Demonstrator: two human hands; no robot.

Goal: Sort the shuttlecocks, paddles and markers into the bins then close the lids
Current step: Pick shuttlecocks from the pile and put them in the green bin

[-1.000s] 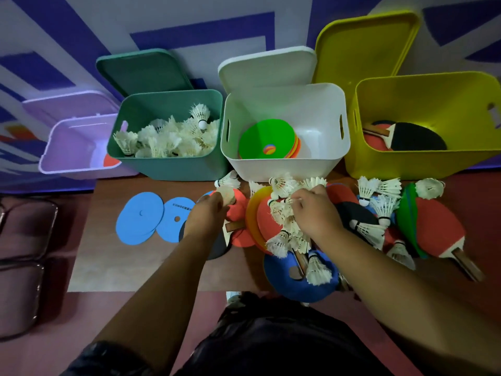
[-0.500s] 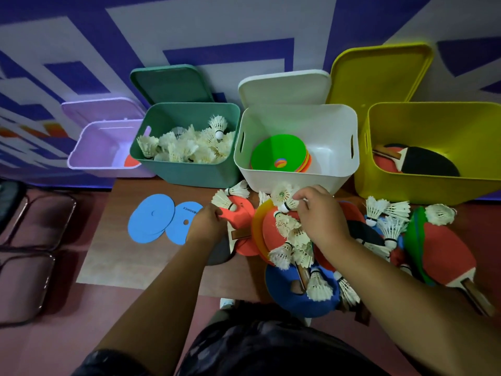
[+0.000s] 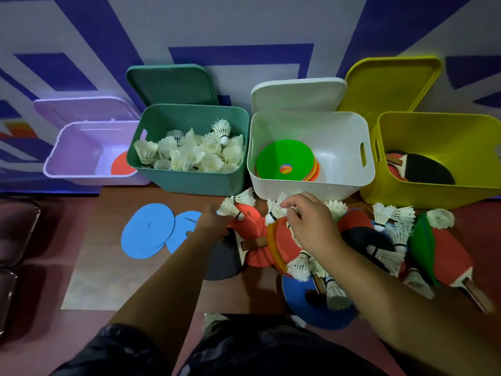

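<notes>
My right hand (image 3: 309,229) pinches a white shuttlecock (image 3: 274,211) by its feathers above the pile on the table. My left hand (image 3: 212,223) has its fingertips on the feathers of another shuttlecock (image 3: 230,208) that lies over a red paddle (image 3: 254,234). More shuttlecocks (image 3: 393,215), paddles (image 3: 455,256) and blue marker discs (image 3: 147,232) lie mixed on the table. The teal bin (image 3: 189,183) holds many shuttlecocks, the white bin (image 3: 311,185) holds green and orange markers (image 3: 284,158), and the yellow bin (image 3: 423,196) holds paddles.
A purple bin (image 3: 81,175) at the far left holds an orange disc. All four lids stand open against the wall behind their bins. A blue marker (image 3: 311,308) hangs over the table's near edge. Dark chairs stand at the left.
My head has dropped closer to the table. My right hand has lifted one shuttlecock out of the pile and turned left. My left hand stays by the shuttlecock on the red paddle.
</notes>
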